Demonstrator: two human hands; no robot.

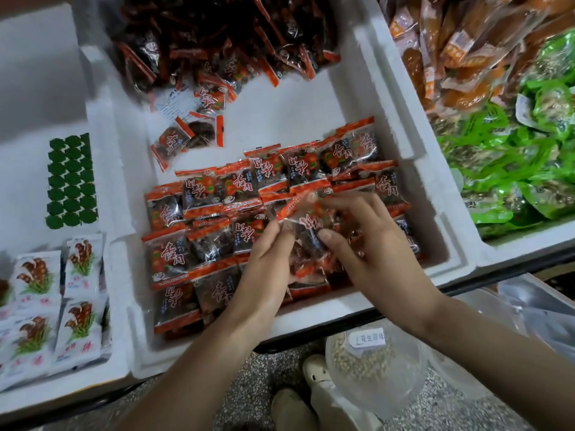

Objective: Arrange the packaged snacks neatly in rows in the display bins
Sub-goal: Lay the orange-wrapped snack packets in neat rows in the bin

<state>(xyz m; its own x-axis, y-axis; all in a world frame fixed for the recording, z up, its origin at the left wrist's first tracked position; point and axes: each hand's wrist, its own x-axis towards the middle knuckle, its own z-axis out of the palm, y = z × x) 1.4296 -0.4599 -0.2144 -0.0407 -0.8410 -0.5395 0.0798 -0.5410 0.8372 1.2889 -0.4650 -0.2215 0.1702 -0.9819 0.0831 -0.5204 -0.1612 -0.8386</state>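
A white foam bin (401, 169) holds red-and-clear snack packets. Several lie in neat rows (199, 213) across its near half, and a loose heap (217, 35) fills the far end. Two stray packets (186, 138) lie between them. Both hands meet over the rows near the bin's front right. My left hand (264, 262) pinches the lower edge of a snack packet (308, 219) held above the rows. My right hand (370, 241) grips the same packet from the right, fingers curled over its top.
A foam bin at left holds white packets (56, 306) in rows and a green dotted sheet (71, 181). At right, another bin holds orange packets (460, 48) and green packets (513, 163). Below the bins are a clear tub of grain (370, 362), the floor and shoes (314, 371).
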